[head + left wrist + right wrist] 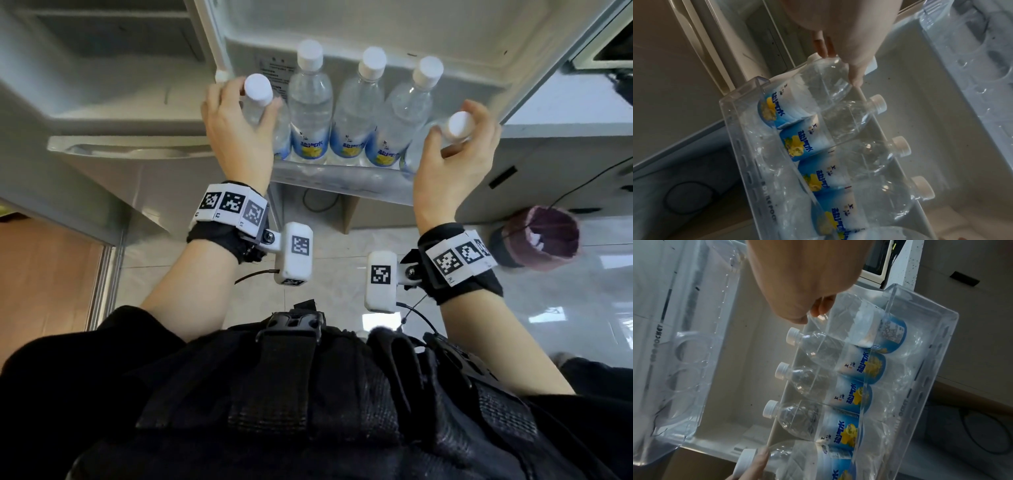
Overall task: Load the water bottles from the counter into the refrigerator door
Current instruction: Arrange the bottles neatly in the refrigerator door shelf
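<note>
The open refrigerator door (462, 31) fills the far part of the head view, its white inner liner facing the person. Low on it hangs a clear door bin (342, 181), and a second clear bin (674, 369) with round moulded hollows sits higher on the door.

Five water bottles stand side by side in the lower bin, each with a white cap and a blue and yellow label. The three middle bottles (356, 113) stand upright and free of both hands, touching one another. The leftmost bottle (260, 102) sits at the bin's left end; the left hand (236, 133) wraps its grip around the shoulder just under the cap, fingers curled on the far side and thumb on the near side. The rightmost bottle (442, 137) leans towards the person at the bin's right end, its base inside the bin, and the right hand (455, 154) pinches its neck, fingers curled around it below the cap.

To the right on the floor stands a small waste bin (541, 236) with a purple liner.
</note>
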